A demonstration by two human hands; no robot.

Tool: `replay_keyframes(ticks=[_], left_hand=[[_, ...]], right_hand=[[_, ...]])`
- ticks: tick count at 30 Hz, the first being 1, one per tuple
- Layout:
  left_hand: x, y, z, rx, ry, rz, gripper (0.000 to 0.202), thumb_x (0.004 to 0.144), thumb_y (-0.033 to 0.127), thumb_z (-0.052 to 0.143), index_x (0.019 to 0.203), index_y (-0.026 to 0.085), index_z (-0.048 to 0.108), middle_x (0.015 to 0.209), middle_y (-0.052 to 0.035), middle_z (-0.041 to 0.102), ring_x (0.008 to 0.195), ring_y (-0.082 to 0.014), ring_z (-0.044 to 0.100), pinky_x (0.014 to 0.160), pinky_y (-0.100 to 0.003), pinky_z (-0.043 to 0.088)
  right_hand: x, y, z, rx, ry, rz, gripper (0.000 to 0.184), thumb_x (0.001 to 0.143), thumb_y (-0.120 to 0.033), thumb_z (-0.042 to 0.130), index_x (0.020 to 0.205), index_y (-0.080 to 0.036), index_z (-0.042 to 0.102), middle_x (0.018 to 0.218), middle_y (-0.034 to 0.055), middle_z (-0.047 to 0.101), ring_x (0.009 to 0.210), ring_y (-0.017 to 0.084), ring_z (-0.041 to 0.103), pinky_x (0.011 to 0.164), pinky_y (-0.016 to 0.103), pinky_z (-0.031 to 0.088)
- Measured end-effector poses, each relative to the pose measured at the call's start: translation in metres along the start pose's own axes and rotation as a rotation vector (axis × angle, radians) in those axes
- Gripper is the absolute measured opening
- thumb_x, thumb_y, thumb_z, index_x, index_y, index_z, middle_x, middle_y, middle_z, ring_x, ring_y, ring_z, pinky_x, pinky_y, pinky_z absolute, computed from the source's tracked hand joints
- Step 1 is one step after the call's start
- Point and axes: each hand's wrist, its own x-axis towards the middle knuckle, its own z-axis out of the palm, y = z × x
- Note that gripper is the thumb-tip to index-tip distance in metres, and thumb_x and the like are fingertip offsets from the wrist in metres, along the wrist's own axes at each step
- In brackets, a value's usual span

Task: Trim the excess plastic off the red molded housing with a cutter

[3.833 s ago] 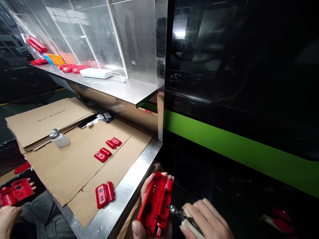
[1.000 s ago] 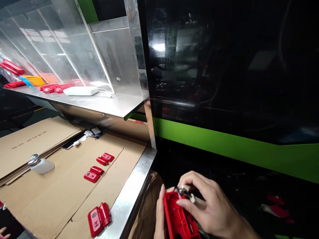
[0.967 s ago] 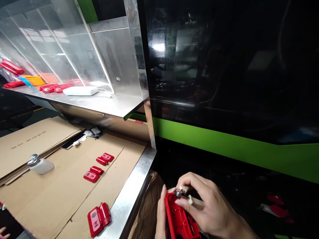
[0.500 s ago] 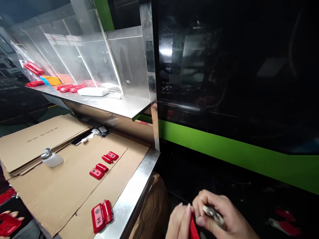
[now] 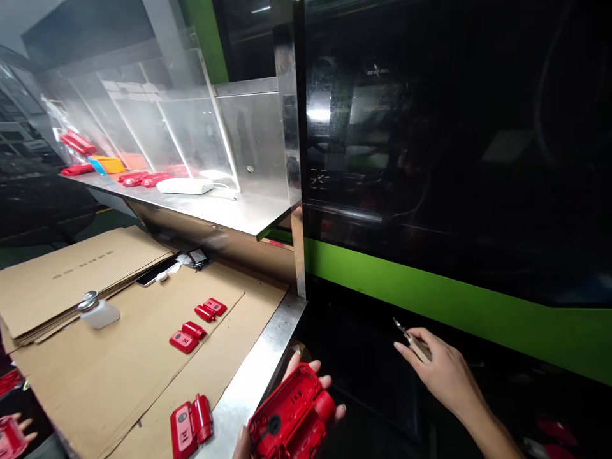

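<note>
My left hand cradles a red plastic housing at the bottom centre, its hollow inside turned up and my fingers around its edges. To its right, apart from it, my right hand is closed on a pair of small nippers with a pale handle, the metal tip pointing up and left. On the table edge left of my left hand lies a red housing with a cylinder along one side. Two more, a near red housing and a far red housing, rest on the cardboard.
A cardboard stack, a white pump bottle and a phone are on the table. Above, a metal shelf carries a white device and red parts. Another person's hand holds a red part, bottom left.
My hands have moved apart: the right one went up and right with the nippers. My left hand shifted left, and the housing's hollow inside now shows.
</note>
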Motion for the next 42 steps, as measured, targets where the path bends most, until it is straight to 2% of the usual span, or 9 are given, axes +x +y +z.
replay_keyframes(ticks=[2, 5, 10, 16, 20, 25, 30, 35, 42], left_hand=[[0.005, 0.000, 0.001, -0.174, -0.084, 0.020, 0.063, 0.104, 0.053, 0.027, 0.154, 0.016, 0.037, 0.158, -0.0160, 0.039, 0.145, -0.0311, 0.042, 0.121, -0.057, 0.036], [0.008, -0.003, -0.002, -0.319, -0.146, 0.011, 0.077, 0.098, 0.064, 0.033, 0.153, 0.010, 0.036, 0.157, -0.0181, 0.040, 0.146, -0.0337, 0.040, 0.123, -0.056, 0.032], [0.003, -0.010, -0.006, -0.397, -0.076, -0.089, 0.089, 0.093, 0.076, 0.027, 0.152, 0.010, 0.038, 0.151, -0.0203, 0.048, 0.142, -0.0386, 0.044, 0.119, -0.062, 0.034], [0.009, -0.009, 0.024, -0.103, 0.242, -0.280, 0.092, 0.082, 0.090, 0.032, 0.133, 0.021, 0.066, 0.135, -0.0128, 0.065, 0.135, -0.0459, 0.050, 0.111, -0.069, 0.042], [0.013, -0.013, 0.038, 0.063, 0.363, -0.304, 0.089, 0.083, 0.085, 0.035, 0.151, 0.030, 0.046, 0.142, -0.0024, 0.060, 0.145, -0.0446, 0.037, 0.115, -0.063, 0.042], [0.007, -0.023, 0.033, 0.305, 0.454, -0.315, 0.100, 0.074, 0.087, 0.044, 0.157, 0.033, 0.034, 0.145, 0.0070, 0.056, 0.152, -0.0415, 0.023, 0.118, -0.058, 0.040], [0.000, -0.026, 0.019, 0.328, 0.474, -0.298, 0.103, 0.072, 0.087, 0.044, 0.159, 0.036, 0.023, 0.148, 0.0144, 0.050, 0.155, -0.0363, 0.012, 0.120, -0.056, 0.039], [-0.011, -0.028, -0.003, 0.295, 0.544, -0.295, 0.101, 0.080, 0.083, 0.042, 0.160, 0.038, 0.000, 0.150, 0.0142, 0.048, 0.155, -0.0308, 0.012, 0.117, -0.057, 0.042], [-0.016, -0.032, -0.018, 0.239, 0.488, -0.299, 0.091, 0.078, 0.088, 0.042, 0.156, 0.042, 0.031, 0.148, 0.0148, 0.049, 0.154, -0.0345, 0.016, 0.116, -0.057, 0.043]], right_hand=[[-0.007, -0.012, -0.001, 0.093, -0.025, 0.025, 0.038, 0.094, -0.061, 0.055, 0.096, -0.025, 0.066, 0.080, 0.0028, 0.073, 0.068, 0.022, 0.072, 0.055, 0.032, 0.057], [-0.016, -0.034, -0.011, 0.242, -0.077, 0.000, 0.039, 0.100, -0.057, 0.044, 0.106, -0.024, 0.064, 0.082, 0.0029, 0.070, 0.073, 0.022, 0.070, 0.060, 0.033, 0.057], [-0.015, -0.058, -0.035, 0.339, -0.197, -0.219, 0.035, 0.103, -0.046, 0.045, 0.128, -0.026, 0.059, 0.120, 0.0079, 0.067, 0.111, 0.022, 0.067, 0.091, 0.035, 0.060], [-0.012, -0.097, -0.060, 0.124, -0.154, -0.755, 0.046, 0.098, -0.047, 0.060, 0.136, -0.023, 0.054, 0.123, 0.0072, 0.066, 0.116, 0.022, 0.060, 0.095, 0.035, 0.054], [-0.013, -0.132, -0.068, 0.008, -0.111, -0.934, 0.041, 0.094, -0.038, 0.066, 0.128, -0.016, 0.058, 0.118, 0.0063, 0.070, 0.108, 0.024, 0.060, 0.095, 0.043, 0.045], [-0.011, -0.160, -0.067, -0.143, -0.091, -1.100, 0.034, 0.102, -0.037, 0.053, 0.123, -0.013, 0.065, 0.111, 0.0039, 0.075, 0.103, 0.023, 0.063, 0.093, 0.045, 0.041], [-0.009, -0.167, -0.057, -0.150, -0.061, -1.140, 0.031, 0.101, -0.036, 0.055, 0.118, -0.013, 0.068, 0.107, 0.0008, 0.076, 0.099, 0.020, 0.062, 0.093, 0.045, 0.040], [-0.008, -0.168, -0.052, -0.117, -0.045, -1.136, 0.030, 0.097, -0.036, 0.064, 0.116, -0.012, 0.069, 0.103, 0.0001, 0.075, 0.094, 0.018, 0.061, 0.089, 0.044, 0.039], [-0.010, -0.164, -0.050, -0.123, -0.084, -1.133, 0.029, 0.098, -0.036, 0.062, 0.113, -0.013, 0.070, 0.101, -0.0001, 0.074, 0.092, 0.018, 0.060, 0.087, 0.044, 0.038]])
